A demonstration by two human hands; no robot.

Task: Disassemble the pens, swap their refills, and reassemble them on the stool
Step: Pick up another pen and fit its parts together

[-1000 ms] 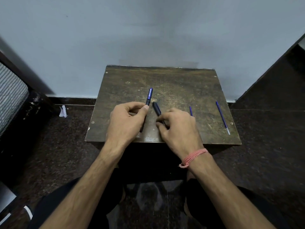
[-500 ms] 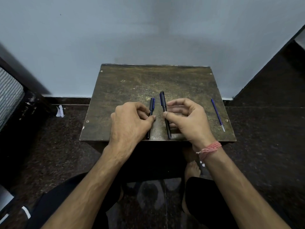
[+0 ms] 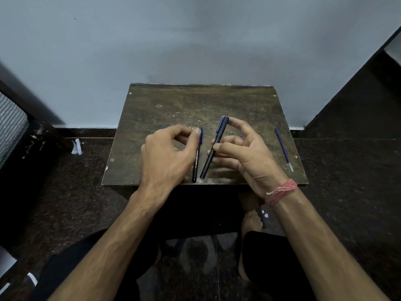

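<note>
Two black pens with blue clips are over the worn brown stool (image 3: 165,114). My left hand (image 3: 167,155) pinches the left pen (image 3: 196,161) near its blue clip, and its tip points at the stool's front edge. My right hand (image 3: 243,153) holds the right pen (image 3: 213,146) between thumb and fingers, its capped end under my index fingertip and tilted right. A loose blue refill (image 3: 283,148) lies along the stool's right side. A bit of a second blue refill shows behind my right fingers.
The stool stands against a pale wall (image 3: 195,40). Dark speckled floor surrounds it. A chair's mesh back (image 3: 10,124) is at the far left, a dark panel (image 3: 358,88) at the right. A white scrap (image 3: 77,146) lies on the floor.
Both hands have lifted and turned their pens. The right pen now tilts with its cap end to the right, and the left pen sits more upright between my fingers.
</note>
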